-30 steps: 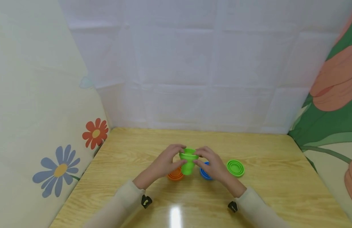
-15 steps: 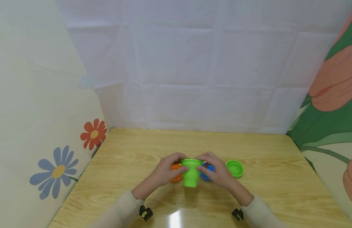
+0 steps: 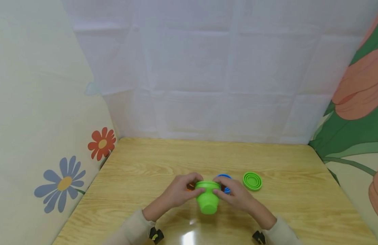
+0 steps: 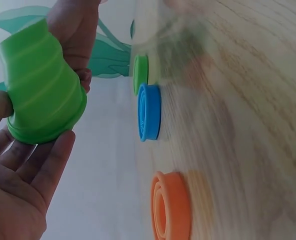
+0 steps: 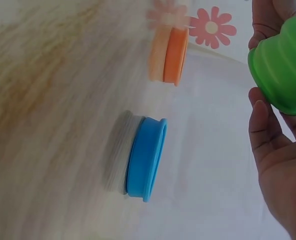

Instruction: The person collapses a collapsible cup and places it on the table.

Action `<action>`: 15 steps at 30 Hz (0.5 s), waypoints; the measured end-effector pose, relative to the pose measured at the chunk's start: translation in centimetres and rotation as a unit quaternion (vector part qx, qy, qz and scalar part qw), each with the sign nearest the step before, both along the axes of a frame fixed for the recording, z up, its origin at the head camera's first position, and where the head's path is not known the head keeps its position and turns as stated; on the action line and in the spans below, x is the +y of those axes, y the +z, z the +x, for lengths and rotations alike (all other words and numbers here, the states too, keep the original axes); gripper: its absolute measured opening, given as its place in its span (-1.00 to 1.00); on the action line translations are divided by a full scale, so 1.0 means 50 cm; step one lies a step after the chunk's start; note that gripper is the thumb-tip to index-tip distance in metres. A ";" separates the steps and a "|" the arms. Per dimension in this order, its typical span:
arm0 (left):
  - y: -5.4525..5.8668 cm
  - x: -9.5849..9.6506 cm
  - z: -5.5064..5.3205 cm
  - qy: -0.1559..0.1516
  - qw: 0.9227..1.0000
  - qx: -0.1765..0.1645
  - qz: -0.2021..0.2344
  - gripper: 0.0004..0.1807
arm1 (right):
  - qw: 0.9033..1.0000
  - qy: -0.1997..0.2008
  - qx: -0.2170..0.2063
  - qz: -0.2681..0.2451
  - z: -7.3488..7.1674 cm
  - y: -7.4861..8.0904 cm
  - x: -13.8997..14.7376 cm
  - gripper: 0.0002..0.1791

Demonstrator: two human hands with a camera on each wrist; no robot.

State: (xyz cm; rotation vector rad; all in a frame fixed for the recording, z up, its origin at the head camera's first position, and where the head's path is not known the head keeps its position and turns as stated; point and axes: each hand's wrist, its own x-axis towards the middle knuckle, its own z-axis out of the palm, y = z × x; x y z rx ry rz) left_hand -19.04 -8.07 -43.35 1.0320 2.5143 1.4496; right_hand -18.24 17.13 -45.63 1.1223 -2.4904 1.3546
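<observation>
Both hands hold a bright green collapsible cup (image 3: 208, 200), pulled out to its full height, above the table. Its rim faces away and its base tips toward me. My left hand (image 3: 180, 192) grips the rim's left side, thumb on the near wall and fingers behind. On the right side, my right hand (image 3: 236, 194) pinches the rim in the same way. Behind the left hand an orange collapsed cup (image 4: 172, 207) is mostly hidden in the head view. A blue collapsed cup (image 5: 147, 159) lies beyond the right fingers, partly covered.
Farther right on the wood-grain table (image 3: 158, 156) lies a second green cup (image 3: 252, 181), collapsed flat. A white sheet (image 3: 189, 68) hangs at the table's back edge, with flower-printed cloths on both sides.
The green cup has come down and nearer to me in both hands, and its base has tilted toward me. The collapsed cups on the table have stayed in place.
</observation>
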 end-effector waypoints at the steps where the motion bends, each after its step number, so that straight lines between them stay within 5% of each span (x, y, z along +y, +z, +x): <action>1: -0.001 0.001 0.001 -0.001 1.000 0.004 0.000 -0.85 | 1.000 -0.003 -0.001 0.003 0.002 -0.001 0.001 -0.87; 15: -0.008 0.005 0.010 -0.068 0.997 -0.037 0.016 -0.80 | 0.998 -0.017 0.052 -0.004 0.018 -0.016 0.007 -0.83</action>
